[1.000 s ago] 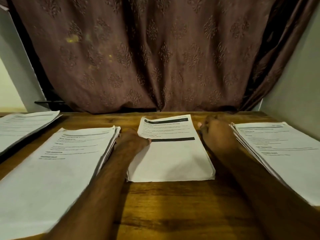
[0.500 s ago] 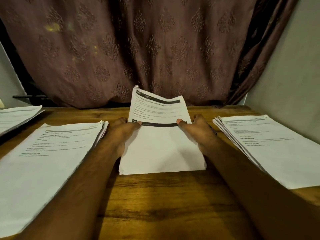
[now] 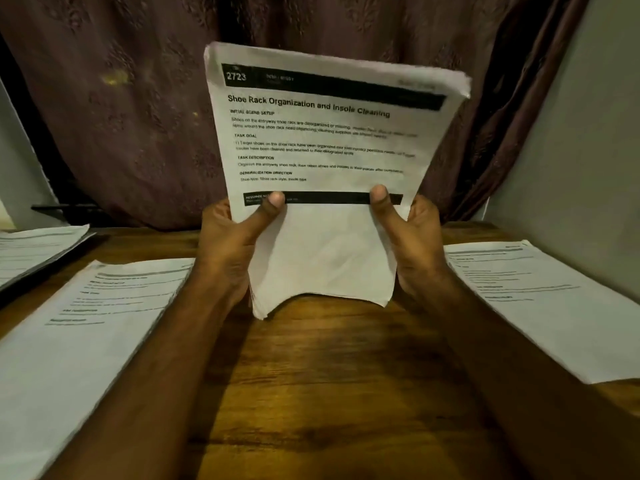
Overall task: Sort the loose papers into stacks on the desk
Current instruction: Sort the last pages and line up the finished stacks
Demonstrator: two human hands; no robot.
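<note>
The held bundle (image 3: pixel 322 161) hides both hands' fingers – only the thumbs show. The left stack (image 3: pixel 69 341) and right stack (image 3: pixel 554 306) run off the frame edges, their print too blurred to read.

"2723", "Shoe Rack Organization" on sheet (image 3: pixel 322 140)

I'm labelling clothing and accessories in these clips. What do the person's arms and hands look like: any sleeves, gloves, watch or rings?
Both forearms are bare as far as the frame shows: no sleeves, gloves, watch or bracelet. The left hand and right hand show no rings on the visible fingers. Thumbnails are short and unpainted.
</note>
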